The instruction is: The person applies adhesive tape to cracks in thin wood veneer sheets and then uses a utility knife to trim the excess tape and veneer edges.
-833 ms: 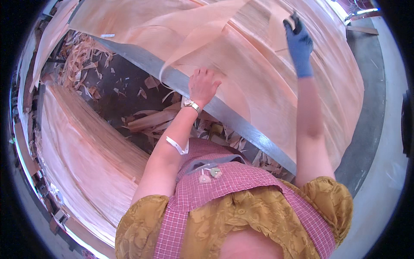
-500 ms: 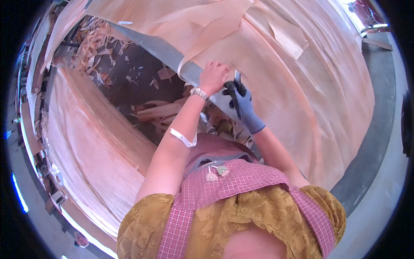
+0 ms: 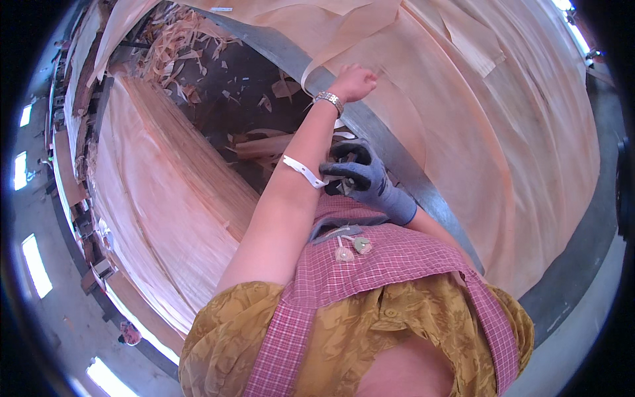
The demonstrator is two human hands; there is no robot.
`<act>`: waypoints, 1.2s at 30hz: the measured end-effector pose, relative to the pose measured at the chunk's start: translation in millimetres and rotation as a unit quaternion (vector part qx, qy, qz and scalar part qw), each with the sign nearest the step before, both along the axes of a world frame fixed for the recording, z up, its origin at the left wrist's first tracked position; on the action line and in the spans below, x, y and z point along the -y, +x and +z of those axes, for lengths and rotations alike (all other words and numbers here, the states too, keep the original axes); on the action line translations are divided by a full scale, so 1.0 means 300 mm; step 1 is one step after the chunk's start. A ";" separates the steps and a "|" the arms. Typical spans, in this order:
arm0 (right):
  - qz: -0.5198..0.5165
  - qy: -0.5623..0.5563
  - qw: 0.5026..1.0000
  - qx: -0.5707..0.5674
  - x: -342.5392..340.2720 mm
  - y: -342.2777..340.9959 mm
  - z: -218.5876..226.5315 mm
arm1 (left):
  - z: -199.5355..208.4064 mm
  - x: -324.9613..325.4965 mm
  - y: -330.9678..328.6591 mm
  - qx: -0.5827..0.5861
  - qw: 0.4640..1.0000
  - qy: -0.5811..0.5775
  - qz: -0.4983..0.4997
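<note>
My left hand (image 3: pixel 355 83), bare with a metal watch (image 3: pixel 329 101) at the wrist, is over the pale wood veneer sheet (image 3: pixel 450 126), its fingers curled in. Whatever they may hold is hidden. A white strip of tape with small dark marks (image 3: pixel 302 171) lies across my left forearm. My right hand (image 3: pixel 360 173), in a blue-grey glove with black fingers, is beside that forearm. Its fingertips close at the strip's free end. Something small and dark with a shiny part shows in the gloved palm, too hidden to name.
A grey metal edge (image 3: pixel 370 129) runs diagonally under the veneer. Beyond it, the dark floor (image 3: pixel 231 86) holds wood scraps and curled shavings (image 3: pixel 182 40). A thick stack of veneer (image 3: pixel 178 159) stands on the left. A dark grey surface (image 3: pixel 575 258) borders the sheet at the right.
My right hand has drawn back from beside my left hand to the left forearm, at the tape strip. My left hand has moved slightly forward and right over the veneer.
</note>
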State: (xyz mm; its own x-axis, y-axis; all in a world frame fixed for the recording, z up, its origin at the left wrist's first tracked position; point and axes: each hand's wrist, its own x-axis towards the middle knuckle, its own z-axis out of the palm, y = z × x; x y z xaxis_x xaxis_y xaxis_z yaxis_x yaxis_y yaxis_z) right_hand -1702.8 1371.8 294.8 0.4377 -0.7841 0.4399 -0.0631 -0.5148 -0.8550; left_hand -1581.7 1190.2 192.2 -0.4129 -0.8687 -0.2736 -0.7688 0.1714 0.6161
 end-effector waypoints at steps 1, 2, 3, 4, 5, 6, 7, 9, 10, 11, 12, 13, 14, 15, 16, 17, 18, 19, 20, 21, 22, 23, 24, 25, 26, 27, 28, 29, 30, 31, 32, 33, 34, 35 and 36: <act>-0.006 -0.017 1.000 0.000 -0.007 0.003 0.005 | 0.001 0.002 -0.003 -0.005 1.000 0.003 0.004; -0.003 0.010 1.000 -0.007 -0.017 -0.005 0.004 | 0.001 0.001 -0.008 0.000 1.000 0.001 0.006; 0.016 0.013 1.000 -0.011 -0.020 -0.016 0.004 | 0.001 -0.001 -0.013 0.006 1.000 0.000 0.009; 0.037 0.018 0.999 -0.015 -0.021 -0.026 0.012 | 0.001 -0.009 -0.013 0.010 1.000 0.000 0.013; 0.059 0.023 0.998 -0.019 -0.022 -0.033 0.024 | 0.002 -0.016 -0.009 0.007 1.000 -0.004 0.018; 0.075 0.074 0.994 -0.013 -0.026 -0.049 0.048 | 0.003 -0.020 -0.004 0.004 1.000 -0.008 0.023; 0.087 0.100 0.991 -0.010 -0.017 -0.066 0.068 | 0.006 -0.025 -0.010 -0.002 1.000 -0.012 0.026; 0.112 0.151 0.982 -0.002 0.002 -0.107 0.097 | 0.013 -0.033 -0.018 0.020 0.999 -0.020 0.021; 0.155 0.176 0.972 -0.006 0.018 -0.141 0.125 | 0.020 -0.034 -0.024 0.031 0.999 -0.025 0.017; 0.159 0.189 0.969 -0.020 0.026 -0.163 0.138 | 0.032 -0.026 -0.020 0.051 0.998 -0.022 -0.032; 0.164 0.201 0.965 -0.033 0.009 -0.183 0.156 | 0.043 -0.031 -0.010 0.072 0.994 -0.020 -0.080; 0.167 0.202 0.964 -0.048 0.013 -0.203 0.172 | 0.071 -0.006 -0.006 0.096 0.987 -0.029 -0.128; 0.185 0.251 0.948 -0.063 0.020 -0.215 0.189 | -0.001 -0.031 0.011 0.069 0.990 -0.083 -0.087; 0.200 0.298 0.930 -0.079 0.024 -0.225 0.200 | -0.077 -0.065 0.023 0.043 0.988 -0.139 -0.049; 0.143 0.322 0.928 -0.123 0.029 -0.248 0.197 | -0.018 -0.084 -0.010 0.041 0.988 -0.144 -0.036; 0.093 0.348 0.918 -0.165 0.028 -0.266 0.195 | 0.044 -0.121 -0.024 0.040 0.989 -0.144 -0.014; 0.042 0.300 0.937 -0.176 0.025 -0.275 0.156 | 0.064 -0.136 -0.021 0.017 0.983 -0.181 0.001; -0.005 0.281 0.938 -0.202 0.046 -0.277 0.114 | 0.062 -0.155 -0.013 -0.008 0.977 -0.213 0.014; -0.053 0.269 0.934 -0.231 0.058 -0.287 0.077 | 0.053 -0.177 -0.013 -0.037 0.970 -0.237 0.028; -0.100 0.256 0.926 -0.260 0.078 -0.295 0.038 | 0.044 -0.178 -0.007 -0.040 0.964 -0.259 0.037; -0.106 0.260 0.930 -0.237 0.116 -0.310 -0.011 | 0.032 -0.185 -0.006 -0.046 0.959 -0.277 0.045; -0.140 0.310 0.923 -0.181 0.159 -0.289 -0.001 | 0.014 -0.189 -0.007 -0.052 0.953 -0.294 0.053; -0.151 0.382 0.898 -0.157 0.217 -0.260 0.042 | 0.002 -0.195 -0.003 -0.050 0.952 -0.296 0.064; -0.169 0.404 0.892 -0.112 0.263 -0.242 0.039 | 0.003 -0.195 -0.004 -0.068 0.954 -0.286 0.064; -0.179 0.391 0.901 -0.052 0.308 -0.210 0.045 | 0.003 -0.193 0.007 -0.080 0.955 -0.278 0.069; -0.196 0.406 0.892 -0.035 0.345 -0.191 0.035 | 0.005 -0.189 0.013 -0.093 0.955 -0.271 0.073; -0.213 0.420 0.882 -0.015 0.379 -0.174 0.015 | -0.007 -0.184 0.016 -0.093 0.958 -0.262 0.068; -0.227 0.434 0.872 0.006 0.404 -0.161 -0.010 | -0.010 -0.184 0.020 -0.096 0.958 -0.261 0.068; -0.228 0.457 0.860 0.010 0.415 -0.154 -0.063 | -0.013 -0.184 0.021 -0.099 0.958 -0.260 0.067; -0.231 0.479 0.847 0.015 0.417 -0.154 -0.136 | -0.012 -0.182 0.019 -0.104 0.958 -0.259 0.065; -0.230 0.501 0.834 0.019 0.419 -0.148 -0.182 | -0.009 -0.178 0.022 -0.107 0.958 -0.257 0.068; -0.227 0.511 0.828 0.021 0.413 -0.153 -0.220 | -0.006 -0.174 0.024 -0.110 0.958 -0.255 0.070; -0.223 0.523 0.822 0.024 0.407 -0.145 -0.236 | 0.002 -0.171 0.030 -0.112 0.959 -0.251 0.073; -0.219 0.535 0.815 0.027 0.401 -0.145 -0.250 | 0.010 -0.166 0.034 -0.105 0.960 -0.251 0.061; -0.220 0.534 0.816 0.010 0.395 -0.152 -0.259 | 0.018 -0.159 0.035 -0.098 0.962 -0.251 0.048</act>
State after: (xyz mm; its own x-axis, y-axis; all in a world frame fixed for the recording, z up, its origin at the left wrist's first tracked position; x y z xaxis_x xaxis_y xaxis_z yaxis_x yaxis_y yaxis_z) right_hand -1748.4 1253.5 217.1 0.0104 -0.8050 -0.5932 -0.0218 0.5929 -0.8050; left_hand -1571.2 1237.9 197.5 -0.3252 -0.9079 0.2645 -0.6732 0.4187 0.6095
